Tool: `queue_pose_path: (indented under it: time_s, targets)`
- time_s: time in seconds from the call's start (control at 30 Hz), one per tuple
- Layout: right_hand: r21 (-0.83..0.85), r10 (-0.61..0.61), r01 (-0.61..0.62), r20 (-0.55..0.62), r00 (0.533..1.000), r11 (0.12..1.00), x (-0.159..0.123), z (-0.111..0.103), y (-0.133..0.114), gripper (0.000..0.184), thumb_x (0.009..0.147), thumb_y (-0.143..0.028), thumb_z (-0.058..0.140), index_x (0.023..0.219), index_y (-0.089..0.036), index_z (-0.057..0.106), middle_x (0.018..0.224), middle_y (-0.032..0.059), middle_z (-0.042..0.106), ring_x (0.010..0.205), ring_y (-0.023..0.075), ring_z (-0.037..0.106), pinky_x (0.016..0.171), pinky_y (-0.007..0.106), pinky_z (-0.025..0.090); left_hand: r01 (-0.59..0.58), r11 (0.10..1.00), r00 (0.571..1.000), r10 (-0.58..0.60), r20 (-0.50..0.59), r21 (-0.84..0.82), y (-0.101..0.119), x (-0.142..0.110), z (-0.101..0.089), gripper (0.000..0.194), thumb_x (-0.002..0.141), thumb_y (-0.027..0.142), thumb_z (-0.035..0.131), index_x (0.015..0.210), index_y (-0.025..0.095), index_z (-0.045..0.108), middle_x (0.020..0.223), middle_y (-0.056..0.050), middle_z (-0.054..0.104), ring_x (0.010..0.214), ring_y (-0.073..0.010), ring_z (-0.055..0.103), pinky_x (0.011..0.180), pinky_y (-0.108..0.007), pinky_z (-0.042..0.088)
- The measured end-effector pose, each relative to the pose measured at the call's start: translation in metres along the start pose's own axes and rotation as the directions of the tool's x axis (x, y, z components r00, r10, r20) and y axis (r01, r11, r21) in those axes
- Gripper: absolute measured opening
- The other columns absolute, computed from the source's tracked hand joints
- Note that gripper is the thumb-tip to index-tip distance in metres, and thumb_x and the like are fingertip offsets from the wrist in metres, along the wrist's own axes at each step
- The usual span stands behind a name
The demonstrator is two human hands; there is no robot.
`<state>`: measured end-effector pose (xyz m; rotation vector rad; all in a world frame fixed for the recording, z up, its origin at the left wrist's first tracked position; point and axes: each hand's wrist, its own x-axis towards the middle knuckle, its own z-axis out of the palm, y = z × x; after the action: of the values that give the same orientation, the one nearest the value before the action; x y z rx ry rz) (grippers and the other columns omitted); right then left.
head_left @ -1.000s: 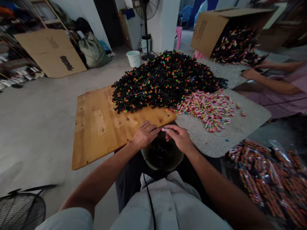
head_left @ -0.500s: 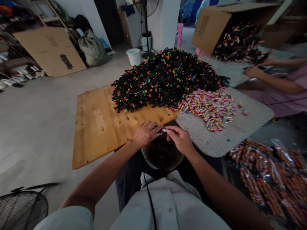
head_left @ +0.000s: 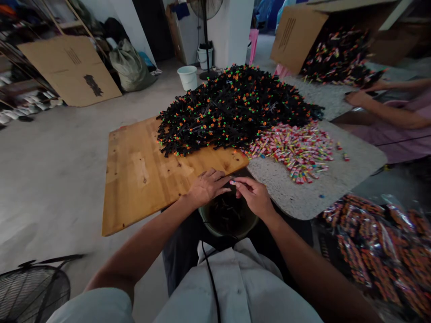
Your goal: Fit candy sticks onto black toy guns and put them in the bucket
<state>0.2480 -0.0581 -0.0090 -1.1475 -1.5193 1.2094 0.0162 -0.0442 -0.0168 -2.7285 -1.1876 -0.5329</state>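
Note:
My left hand (head_left: 207,187) and my right hand (head_left: 254,195) meet fingertip to fingertip over a round bowl (head_left: 251,223) in my lap, which holds dark pieces. Both are pinched on one small pink-tipped piece (head_left: 232,182) between them. Just beyond lies a wooden board (head_left: 141,172). A big heap of black sticks with orange and green tips (head_left: 232,107) covers its far end. To the right of that heap, a smaller pile of colourful wrapped pieces (head_left: 294,148) lies on a speckled table (head_left: 336,179).
Another person's arms (head_left: 380,110) work at the far right by a tipped cardboard box (head_left: 299,33) spilling coloured pieces. A clear bag of orange items (head_left: 380,249) sits at my right. A fan grille (head_left: 32,294) is at bottom left, a white bucket (head_left: 187,77) beyond the board.
Both hands have stayed together over the bowl, shifting slightly up in the view. The pink-tipped piece shows less between the fingers. The other person's arms have shifted a little.

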Motion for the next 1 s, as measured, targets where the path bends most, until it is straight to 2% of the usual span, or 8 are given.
queue_pose_path:
  time_s: [0.3, 0.43, 0.57, 0.67, 0.77, 0.87, 0.93, 1.0]
  targets:
    - [0.011, -0.011, 0.010, 0.100, 0.995, 1.000, -0.003, -0.009, 0.003, 0.031, 0.094, -0.047, 0.072, 0.106, -0.020, 0.081, 0.077, 0.0027, 0.074, 0.064, 0.0174, 0.066, 0.067, 0.031, 0.054, -0.022, 0.994, 0.999, 0.026, 0.033, -0.109, 0.003, 0.002, -0.003, 0.049, 0.106, 0.058, 0.048, 0.134, 0.024, 0.071, 0.123, -0.011, 0.073, 0.107, -0.0255, 0.066, 0.091, -0.038, 0.054]
    - [0.008, -0.042, 0.041, 0.178, 0.983, 0.999, -0.004, -0.015, 0.000, 0.029, 0.095, -0.046, 0.071, 0.109, -0.022, 0.082, 0.091, 0.0045, 0.077, 0.067, 0.0166, 0.067, 0.066, 0.031, 0.054, 0.002, 0.974, 0.998, 0.013, 0.065, -0.228, 0.007, 0.003, -0.010, 0.046, 0.106, 0.055, 0.051, 0.134, 0.024, 0.072, 0.119, -0.012, 0.074, 0.107, -0.0265, 0.067, 0.092, -0.040, 0.055]
    - [-0.002, -0.009, 0.010, 0.228, 0.974, 1.000, -0.007, -0.015, 0.001, 0.029, 0.094, -0.047, 0.072, 0.105, -0.023, 0.082, 0.079, 0.0020, 0.073, 0.065, 0.0169, 0.066, 0.065, 0.031, 0.053, 0.024, 0.845, 0.993, 0.040, 0.108, -0.534, 0.007, 0.005, -0.017, 0.044, 0.105, 0.050, 0.059, 0.140, 0.024, 0.068, 0.118, -0.011, 0.076, 0.107, -0.0240, 0.070, 0.096, -0.038, 0.056]
    - [-0.002, 0.043, -0.044, 0.218, 0.975, 0.999, -0.008, -0.014, 0.005, 0.032, 0.093, -0.050, 0.072, 0.103, -0.022, 0.082, 0.068, 0.0002, 0.070, 0.062, 0.0176, 0.064, 0.063, 0.031, 0.052, 0.073, 0.746, 0.990, 0.026, 0.138, -0.662, 0.003, 0.007, -0.014, 0.038, 0.102, 0.050, 0.065, 0.127, 0.023, 0.075, 0.105, -0.008, 0.079, 0.096, -0.0213, 0.073, 0.087, -0.034, 0.057]
    - [0.024, 0.065, -0.073, 0.234, 0.970, 0.997, -0.007, -0.014, 0.009, 0.033, 0.093, -0.051, 0.071, 0.106, -0.021, 0.081, 0.067, -0.0001, 0.069, 0.062, 0.0176, 0.064, 0.063, 0.030, 0.052, 0.122, 0.738, 0.987, -0.019, 0.160, -0.663, 0.001, 0.008, -0.006, 0.031, 0.101, 0.048, 0.068, 0.110, 0.021, 0.079, 0.094, -0.006, 0.079, 0.087, -0.0192, 0.073, 0.083, -0.032, 0.056]
    - [0.014, 0.064, -0.073, 0.330, 0.942, 0.997, -0.008, -0.016, 0.012, 0.030, 0.092, -0.047, 0.072, 0.103, -0.022, 0.082, 0.069, 0.0001, 0.071, 0.062, 0.0169, 0.064, 0.063, 0.029, 0.053, 0.200, 0.777, 0.969, -0.066, 0.239, -0.598, 0.006, 0.005, 0.002, 0.027, 0.097, 0.046, 0.073, 0.107, 0.022, 0.080, 0.095, -0.005, 0.079, 0.086, -0.0188, 0.073, 0.079, -0.030, 0.054]
    - [-0.028, 0.098, -0.094, 0.392, 0.915, 0.995, -0.008, -0.017, 0.017, 0.026, 0.091, -0.045, 0.072, 0.099, -0.022, 0.082, 0.072, 0.0006, 0.073, 0.062, 0.0172, 0.065, 0.061, 0.029, 0.053, 0.258, 0.795, 0.936, -0.065, 0.346, -0.549, 0.012, 0.003, 0.007, 0.027, 0.093, 0.048, 0.077, 0.106, 0.024, 0.079, 0.094, -0.002, 0.079, 0.083, -0.0179, 0.073, 0.073, -0.027, 0.052]
    - [-0.090, 0.141, -0.114, 0.416, 0.898, 0.989, -0.008, -0.022, 0.025, 0.026, 0.091, -0.045, 0.071, 0.102, -0.024, 0.082, 0.078, 0.0016, 0.077, 0.065, 0.0185, 0.068, 0.062, 0.030, 0.054, 0.290, 0.781, 0.892, -0.012, 0.451, -0.553, 0.015, 0.001, 0.011, 0.032, 0.089, 0.053, 0.080, 0.108, 0.026, 0.079, 0.091, 0.000, 0.079, 0.078, -0.0163, 0.072, 0.066, -0.024, 0.049]
